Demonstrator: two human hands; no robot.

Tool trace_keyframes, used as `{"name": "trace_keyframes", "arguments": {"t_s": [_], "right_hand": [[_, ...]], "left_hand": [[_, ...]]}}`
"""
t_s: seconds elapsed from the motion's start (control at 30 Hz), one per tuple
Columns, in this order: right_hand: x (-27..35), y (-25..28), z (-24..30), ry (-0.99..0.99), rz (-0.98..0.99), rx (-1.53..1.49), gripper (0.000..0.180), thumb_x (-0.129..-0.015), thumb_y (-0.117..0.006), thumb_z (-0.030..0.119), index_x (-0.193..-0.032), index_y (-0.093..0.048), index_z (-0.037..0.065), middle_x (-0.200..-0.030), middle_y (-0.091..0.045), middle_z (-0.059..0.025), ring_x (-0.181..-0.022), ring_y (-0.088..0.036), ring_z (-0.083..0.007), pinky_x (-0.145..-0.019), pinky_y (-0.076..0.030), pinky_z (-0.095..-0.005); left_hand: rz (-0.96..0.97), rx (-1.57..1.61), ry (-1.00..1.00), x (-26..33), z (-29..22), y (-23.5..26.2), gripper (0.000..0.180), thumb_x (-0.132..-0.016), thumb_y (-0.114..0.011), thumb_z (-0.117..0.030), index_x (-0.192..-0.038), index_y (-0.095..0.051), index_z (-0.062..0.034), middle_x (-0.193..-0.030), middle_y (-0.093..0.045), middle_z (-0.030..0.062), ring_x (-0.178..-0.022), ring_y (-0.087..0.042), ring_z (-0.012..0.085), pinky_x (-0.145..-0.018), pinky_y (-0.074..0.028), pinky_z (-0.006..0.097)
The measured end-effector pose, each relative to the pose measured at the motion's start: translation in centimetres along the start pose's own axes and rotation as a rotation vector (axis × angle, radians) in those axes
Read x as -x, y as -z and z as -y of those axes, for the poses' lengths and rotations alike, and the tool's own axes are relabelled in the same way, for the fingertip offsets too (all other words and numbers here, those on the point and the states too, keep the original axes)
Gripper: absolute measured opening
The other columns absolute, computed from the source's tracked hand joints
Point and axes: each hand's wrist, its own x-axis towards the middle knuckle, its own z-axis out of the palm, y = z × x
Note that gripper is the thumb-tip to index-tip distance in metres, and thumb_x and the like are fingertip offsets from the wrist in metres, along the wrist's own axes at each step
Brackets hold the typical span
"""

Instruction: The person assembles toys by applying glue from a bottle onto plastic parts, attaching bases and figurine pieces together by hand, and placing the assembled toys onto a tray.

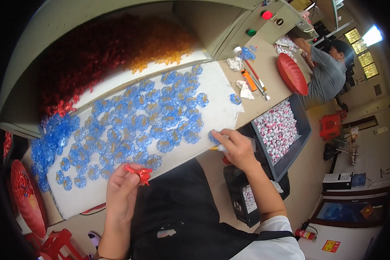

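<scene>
My left hand (pixel 125 185) pinches a shiny red plastic figure (pixel 144 174) with small protruding parts, just in front of the worktable's near edge. At that edge, further right, my right hand (pixel 235 147) has its fingertips on a translucent blue flower-shaped piece (pixel 212 138). A yellow-tipped white tube (pixel 221 148) runs under the same hand, and most of it is hidden by the palm. Many similar blue flower pieces (pixel 138 121), with yellowish middles, lie spread over the white sheet (pixel 216 86) between and beyond my hands.
Red pieces (pixel 86 56) and amber pieces (pixel 160 50) heap inside the machine opening. A blue pile (pixel 52 134) sits at left, beside a red basin (pixel 26 197). Tools, including an orange cutter (pixel 248 80), lie at right. A dark crate (pixel 305 130) holds wrapped pieces. Another person (pixel 327 71) works beyond.
</scene>
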Motion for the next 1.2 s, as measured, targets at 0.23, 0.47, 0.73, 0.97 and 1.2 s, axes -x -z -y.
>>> {"name": "trace_keyframes", "arguments": {"t_s": [0.23, 0.47, 0.73, 0.97, 1.2], "right_hand": [[1.6, -0.3, 1.3, -0.027, -0.118, -0.120, 0.044, -0.052, -0.063, -0.003, -0.095, -0.061, 0.005, -0.095, -0.059, -0.0087, -0.060, -0.054, -0.0185, -0.054, -0.046, -0.0263], [-0.5, 1.7, 5.7, -0.079, -0.140, -0.611, 0.028, -0.060, -0.063, -0.009, -0.086, -0.056, 0.000, -0.090, -0.062, -0.0182, -0.073, -0.062, -0.0242, -0.065, -0.048, -0.0299], [-2.2, 0.7, 9.3, -0.178, -0.103, -1.146, 0.032, -0.060, -0.064, -0.008, -0.090, -0.060, 0.002, -0.090, -0.063, -0.0140, -0.079, -0.062, -0.0229, -0.065, -0.047, -0.0284], [-2.9, 1.5, 9.9, -0.048, -0.017, -1.080, 0.028, -0.062, -0.061, -0.009, -0.088, -0.059, -0.001, -0.086, -0.061, -0.0156, -0.076, -0.061, -0.0226, -0.065, -0.047, -0.0285], [-3.6, 1.7, 9.6, 0.043, 0.015, -1.146, 0.027, -0.062, -0.064, -0.008, -0.088, -0.061, -0.001, -0.086, -0.062, -0.0148, -0.074, -0.061, -0.0230, -0.063, -0.047, -0.0269]], "left_hand": [[0.007, 0.002, -0.004, 1.0, 0.0, 0.1, 0.019, -0.078, -0.056, -0.006, -0.095, -0.053, 0.0008, -0.088, -0.059, 0.0094, -0.081, -0.057, 0.0158, -0.077, -0.043, 0.028], [0.117, 0.032, 0.146, 0.6, -0.3, -0.8, 0.020, -0.081, -0.053, -0.006, -0.100, -0.051, 0.0029, -0.092, -0.059, 0.0128, -0.081, -0.059, 0.0180, -0.073, -0.047, 0.027], [0.214, 0.003, 0.205, 1.1, -0.4, -0.9, 0.023, -0.083, -0.053, -0.009, -0.103, -0.052, 0.0016, -0.088, -0.059, 0.0100, -0.078, -0.059, 0.0147, -0.066, -0.047, 0.024], [0.214, -0.019, 0.200, 1.3, 0.0, -0.6, 0.022, -0.081, -0.055, -0.009, -0.100, -0.051, 0.0015, -0.085, -0.059, 0.0121, -0.076, -0.060, 0.0174, -0.063, -0.049, 0.025], [0.243, -0.024, 0.261, 1.4, -0.1, -0.7, 0.024, -0.078, -0.057, -0.004, -0.100, -0.052, 0.0015, -0.087, -0.059, 0.0121, -0.072, -0.058, 0.0150, -0.062, -0.049, 0.024]]}}
